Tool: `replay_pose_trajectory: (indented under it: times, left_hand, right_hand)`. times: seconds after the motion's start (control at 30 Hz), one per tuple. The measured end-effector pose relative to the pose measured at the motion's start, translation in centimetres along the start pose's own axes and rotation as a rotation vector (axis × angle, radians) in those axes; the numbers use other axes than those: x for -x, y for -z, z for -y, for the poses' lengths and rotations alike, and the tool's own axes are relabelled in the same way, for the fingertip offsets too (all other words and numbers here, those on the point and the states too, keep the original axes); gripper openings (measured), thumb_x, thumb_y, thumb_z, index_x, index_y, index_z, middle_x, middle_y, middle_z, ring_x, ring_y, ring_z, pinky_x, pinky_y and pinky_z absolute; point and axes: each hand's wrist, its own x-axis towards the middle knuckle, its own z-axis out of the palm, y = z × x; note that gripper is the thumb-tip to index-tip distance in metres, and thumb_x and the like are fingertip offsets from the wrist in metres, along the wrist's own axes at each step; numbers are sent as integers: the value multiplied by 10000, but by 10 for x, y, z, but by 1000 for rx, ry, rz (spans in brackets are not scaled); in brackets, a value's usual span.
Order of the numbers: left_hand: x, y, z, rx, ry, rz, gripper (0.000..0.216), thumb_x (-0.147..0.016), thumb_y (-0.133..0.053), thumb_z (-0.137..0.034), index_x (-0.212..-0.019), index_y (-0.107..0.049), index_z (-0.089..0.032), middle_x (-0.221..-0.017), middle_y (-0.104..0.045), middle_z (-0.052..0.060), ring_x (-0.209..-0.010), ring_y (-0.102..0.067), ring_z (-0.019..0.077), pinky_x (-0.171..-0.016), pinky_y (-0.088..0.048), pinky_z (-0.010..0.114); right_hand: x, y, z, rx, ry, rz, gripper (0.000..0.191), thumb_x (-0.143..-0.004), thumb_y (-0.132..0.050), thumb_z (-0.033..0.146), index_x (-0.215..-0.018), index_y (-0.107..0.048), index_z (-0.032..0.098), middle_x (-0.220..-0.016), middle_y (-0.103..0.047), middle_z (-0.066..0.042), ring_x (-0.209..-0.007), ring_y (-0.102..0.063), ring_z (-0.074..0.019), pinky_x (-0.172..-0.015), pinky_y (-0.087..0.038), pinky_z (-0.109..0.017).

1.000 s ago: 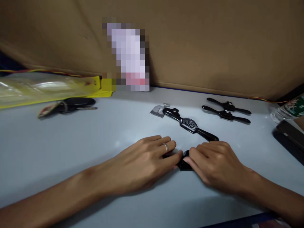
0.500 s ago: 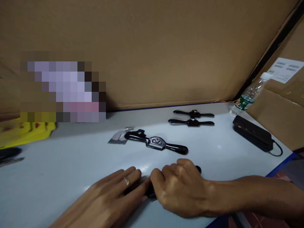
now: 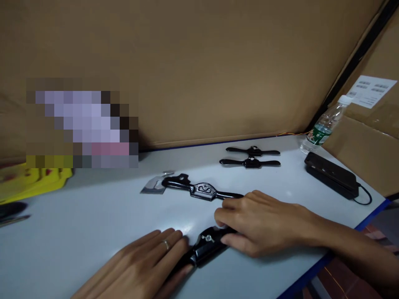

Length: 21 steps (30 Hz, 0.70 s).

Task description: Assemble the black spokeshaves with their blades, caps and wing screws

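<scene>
A black spokeshave (image 3: 207, 247) lies at the table's near edge, its middle and a silver screw showing. My left hand (image 3: 146, 259), with a ring on one finger, closes over the tool's left handle. On the right handle, my right hand (image 3: 258, 224) grips with thumb below and fingers above; most of that handle is hidden. Just beyond is a second black spokeshave body (image 3: 204, 190), its right end partly covered by my right hand. Beside its left end sit a grey flat blade (image 3: 152, 186) and a small metal piece (image 3: 168, 172).
Two assembled spokeshaves (image 3: 252, 162) lie farther back. At the right are a water bottle (image 3: 321, 131) and a black case with a cord loop (image 3: 332, 176). Yellow packaging (image 3: 37, 182) and a dark object (image 3: 12, 209) are at the left. Cardboard (image 3: 218, 74) walls the back.
My right hand has moved right from the middle of the near spokeshave to its right handle, uncovering the body and screw. My left hand stays on the left handle.
</scene>
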Motion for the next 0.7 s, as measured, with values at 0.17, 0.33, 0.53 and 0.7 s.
replay_pose_trajectory:
  times: [0.17, 0.33, 0.53, 0.7]
  left_hand:
    - [-15, 15, -9, -63, -31, 59, 282, -1077, -319, -252, -867, -506, -227, -730, -610, 5, -556, -557, 178, -516, -397, 327]
    - [-17, 20, -12, -90, -2, 126, 247, -1070, -390, -285, -869, -511, -207, -770, -600, 7, -623, -527, 183, -591, -408, 338]
    - [-19, 24, -11, -121, -8, 175, 174, -1035, -474, -202, -871, -531, -189, -806, -602, 7, -663, -505, 171, -618, -406, 337]
    - [-17, 24, -10, -111, -8, 192, 123, -1034, -466, -187, -939, -543, -180, -822, -598, 12, -674, -500, 179, -623, -388, 341]
  right_hand:
    - [1, -4, -2, -16, -36, 101, 74, -927, -581, 163, -986, -626, 165, -987, -682, -33, -708, -583, -155, -612, -363, -313]
    - [6, -16, -4, 34, -55, 90, 53, -946, -579, 157, -957, -608, 200, -967, -649, -15, -717, -595, -172, -655, -388, -322]
    - [15, -34, -9, 216, 55, -47, 125, -949, -514, 90, -966, -559, 205, -856, -630, -2, -581, -517, -142, -573, -298, -299]
    - [13, -33, -4, 254, 64, -69, 220, -875, -542, 22, -977, -522, 216, -846, -630, 5, -566, -513, -161, -556, -258, -306]
